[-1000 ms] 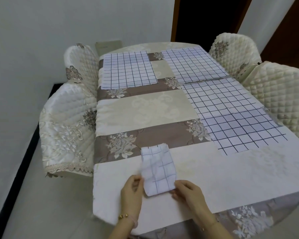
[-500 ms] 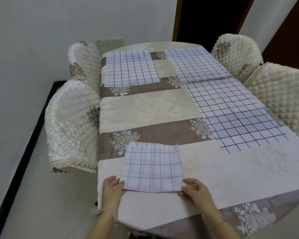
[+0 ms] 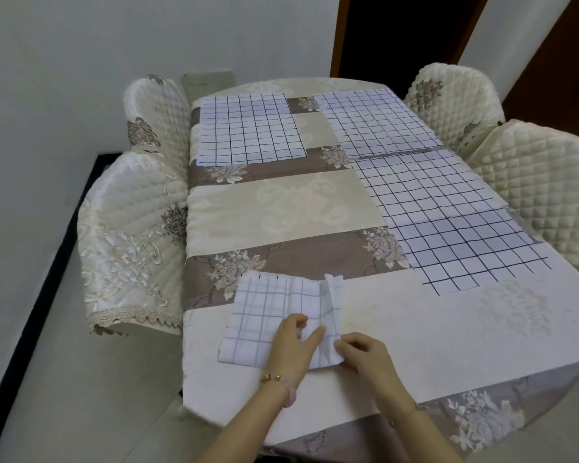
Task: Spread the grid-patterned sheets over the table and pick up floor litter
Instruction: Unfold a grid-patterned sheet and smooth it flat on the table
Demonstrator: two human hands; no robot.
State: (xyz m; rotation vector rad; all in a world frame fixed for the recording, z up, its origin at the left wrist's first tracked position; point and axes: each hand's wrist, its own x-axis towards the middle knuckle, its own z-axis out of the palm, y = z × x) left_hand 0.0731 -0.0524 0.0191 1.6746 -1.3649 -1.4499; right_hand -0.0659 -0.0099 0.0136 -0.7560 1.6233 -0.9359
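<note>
Hands both on one sheet. Left hand [image 3: 295, 345] lies on the partly folded white fabric sheet with a thin dark grid [image 3: 258, 315], thumb and fingers pinching a loose layer on its right half. Right hand [image 3: 365, 355] grips the same sheet at its lower right corner, fingers curled on the edge. Sheet's right side is raised in a crumpled upright fold; its left side lies flat.

Sheet sits at the near edge of the surface [image 3: 448, 329], left of centre, partly over a brown band of the beige floral tablecloth [image 3: 281, 208].

Three more grid sheets lie flat on the surface:
- small white grid sheet [image 3: 248, 128] at the far left corner
- second white grid sheet [image 3: 375, 123] at the far right corner
- large white grid sheet [image 3: 448, 222] along the right side, touching or slightly overlapping the far right one

Gold bead bracelet [image 3: 271, 375] on the left wrist.

Four cream quilted chair covers flank the surface: near left chair [image 3: 127, 242], far left chair [image 3: 157, 111], far right chair [image 3: 452, 98], near right chair [image 3: 542, 182]. Pale tiled floor [image 3: 64, 396] shows left of the surface; can't make out any litter on it.
</note>
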